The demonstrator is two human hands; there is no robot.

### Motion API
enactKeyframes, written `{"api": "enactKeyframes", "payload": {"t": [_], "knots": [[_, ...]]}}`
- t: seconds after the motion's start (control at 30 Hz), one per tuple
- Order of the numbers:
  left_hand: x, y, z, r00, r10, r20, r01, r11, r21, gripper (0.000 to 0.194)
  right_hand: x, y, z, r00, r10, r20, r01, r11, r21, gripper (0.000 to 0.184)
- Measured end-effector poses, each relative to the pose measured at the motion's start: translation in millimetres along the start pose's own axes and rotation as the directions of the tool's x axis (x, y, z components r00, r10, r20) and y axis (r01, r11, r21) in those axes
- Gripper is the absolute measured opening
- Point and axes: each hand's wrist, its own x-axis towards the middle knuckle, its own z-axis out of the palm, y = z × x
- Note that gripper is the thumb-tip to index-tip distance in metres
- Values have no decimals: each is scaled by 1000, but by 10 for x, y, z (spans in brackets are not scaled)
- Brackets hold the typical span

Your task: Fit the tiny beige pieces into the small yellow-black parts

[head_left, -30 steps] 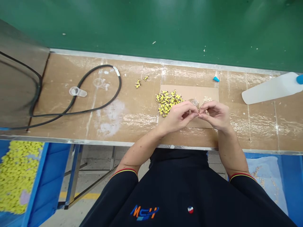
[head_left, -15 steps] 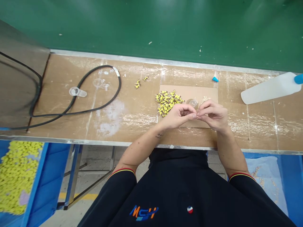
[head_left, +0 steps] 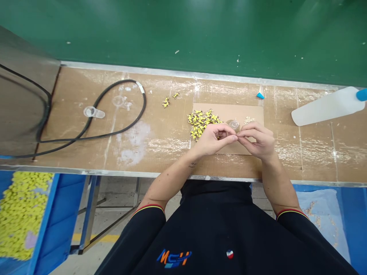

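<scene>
Left fingers (head_left: 229,138) and right fingers (head_left: 243,134) pinched tip to tip, any held piece too small to tell, above a flat brown cardboard sheet (head_left: 226,112), with a heap of small yellow parts (head_left: 202,124) just left of them.

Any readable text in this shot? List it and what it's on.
"MCH": stylised orange and blue logo on the chest of the black shirt.
Round badge on the shirt: too small to read.
White band on the black cable: nothing legible.

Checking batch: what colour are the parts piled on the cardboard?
The parts are yellow with dark bits; head view.
</scene>
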Motion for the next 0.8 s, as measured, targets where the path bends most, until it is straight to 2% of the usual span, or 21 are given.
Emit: {"api": "enactKeyframes", "payload": {"t": [0.1,0.2,0.27,0.33,0.4,0.47,0.53,0.57,0.6,0.67,0.73,0.8], "knots": [[-1,7,-22,998,57,14,-58,992,111,33,-6,23,-4,1000,-12,19,12,1000,-19,3],[-11,25,-42,993,107,52,-113,983,145,30,-8,17,9,998,-51,-24,52,998,32,10],[-19,34,-38,984,168,51,-174,970,170,27,-5,-5,16,998,-33,-56,36,998,54,13],[-22,34,-22,960,280,27,-278,926,257,21,4,-35,17,998,31,-57,-27,998,63,10],[-18,24,-2,895,446,17,-415,819,396,13,18,-68,15,994,103,-39,-100,992,79,4],[-12,9,14,800,598,48,-532,672,515,4,33,-96,19,988,148,-32,-143,982,119,2],[-10,-2,26,729,679,92,-595,561,575,4,44,-117,27,987,158,-33,-150,975,163,2],[-13,-5,30,715,692,101,-603,538,589,5,47,-124,29,987,155,-33,-147,974,174,3],[-17,-5,33,721,686,98,-597,541,592,6,48,-129,29,988,154,-29,-147,974,171,4],[-28,-5,33,776,629,49,-538,618,573,3,47,-127,9,987,157,-11,-155,980,124,7],[-24,-14,14,851,523,-54,-434,756,491,4,44,-102,-38,986,166,2,-166,986,33,9],[5,-37,-32,902,397,-171,-328,886,327,6,39,-45,-102,984,180,17,-178,981,-69,10]]}}
